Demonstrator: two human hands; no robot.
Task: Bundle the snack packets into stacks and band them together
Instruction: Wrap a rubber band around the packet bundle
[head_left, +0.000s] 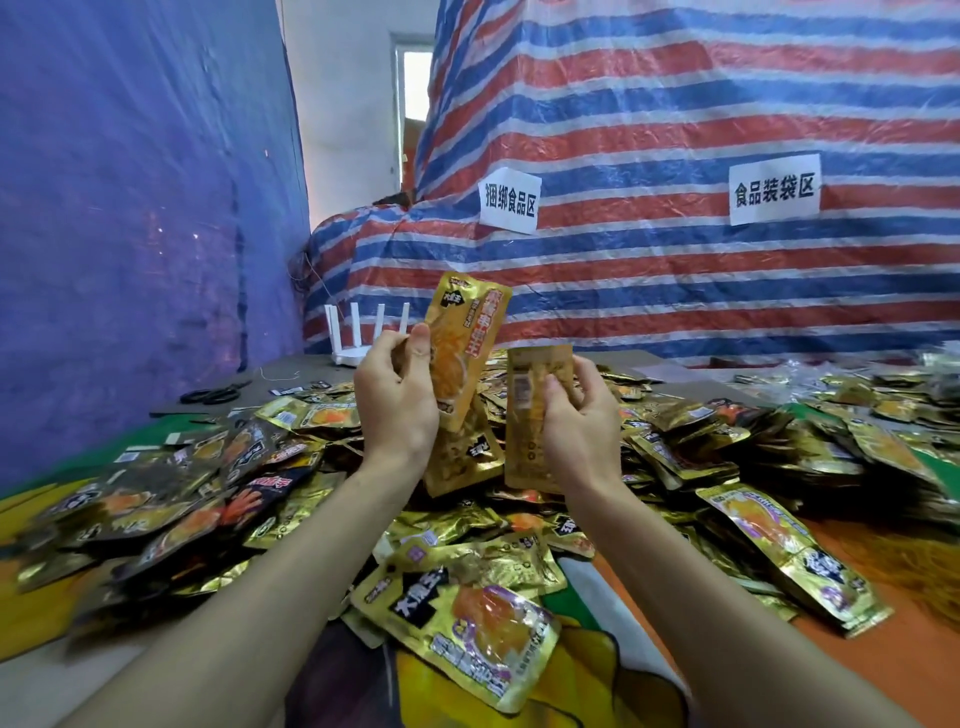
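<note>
Centre frame, a glossy gold foil snack packet (467, 332) is pinched upright by the left hand (395, 400), thumb curled across its printed face. A second flat packet (527, 415), back side showing, is gripped just beside it by the right hand (579, 431). Below both, a crinkled heap of loose packets (675, 441) is spread across the lower frame.

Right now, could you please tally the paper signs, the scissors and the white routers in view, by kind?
Paper signs: 2
Scissors: 1
White router: 1
Total: 4
</note>
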